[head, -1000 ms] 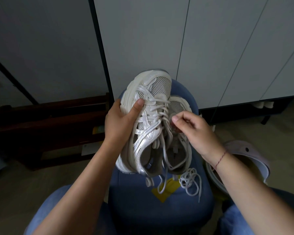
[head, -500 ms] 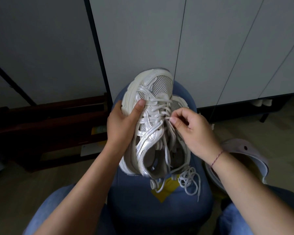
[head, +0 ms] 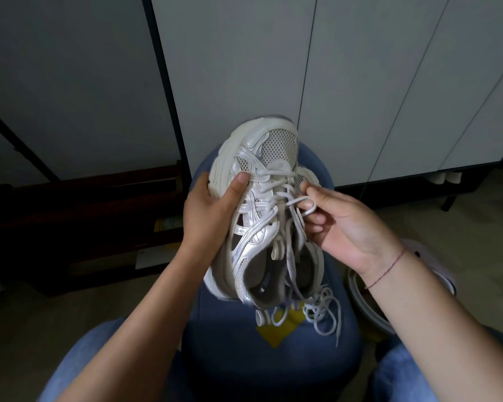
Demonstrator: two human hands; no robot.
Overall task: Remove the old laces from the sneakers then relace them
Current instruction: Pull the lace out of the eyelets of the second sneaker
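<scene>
Curled round the outer edge of a white and silver sneaker (head: 259,227), the left hand (head: 212,211) grips it firmly, thumb pressed on top beside the lace rows and fingers hidden underneath. Just right of that grip, the right hand (head: 349,227) has its fingers bent, with a loop of white lace (head: 294,202) hooked over one finger and lifted off the shoe's middle rows. Beyond the loop, toward the toe, the lace crosses run through the eyelets; toward the wrists its ends hang loose over the heel opening.

Under the held sneaker, a second sneaker (head: 310,176) lies partly hidden on a blue stool (head: 273,367). Below the right hand, a loose pile of lace (head: 324,307) rests beside a yellow scrap (head: 276,333). A red string (head: 388,266) circles the right wrist, and a pale clog (head: 439,265) sits on the floor beneath that forearm.
</scene>
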